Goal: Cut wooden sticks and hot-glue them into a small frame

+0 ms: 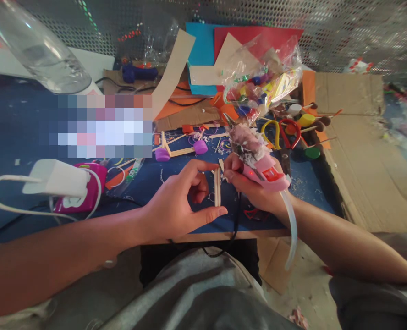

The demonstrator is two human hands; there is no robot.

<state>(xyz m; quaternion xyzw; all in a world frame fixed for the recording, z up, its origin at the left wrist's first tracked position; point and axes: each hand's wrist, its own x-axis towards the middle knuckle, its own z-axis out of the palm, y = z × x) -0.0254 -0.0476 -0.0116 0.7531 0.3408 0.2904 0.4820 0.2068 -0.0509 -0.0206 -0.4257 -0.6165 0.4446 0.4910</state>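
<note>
My left hand [176, 197] is closed in a pinch, gripping a pair of narrow wooden craft sticks [217, 190] by their ends between thumb and index finger. My right hand [255, 181] is wrapped around a pink hot glue gun [263, 169], its front coated in whitish-pink scraps and its metal tip pointing away from me. A clear glue stick [291, 229] trails out of the gun's back. The right fingertips also touch a short piece of wooden stick [222, 164] close to the pair. Behind my hands lies a stick frame with purple wheels [181, 151].
A bottle [48, 55] and a white charger in a pink power socket [95, 183] are at left. Scissors with yellow and red handles [281, 135] and a bag of colourful bits [261, 82] lie behind at right. Cardboard [371, 174] covers the right side. A black cord hangs over the front edge.
</note>
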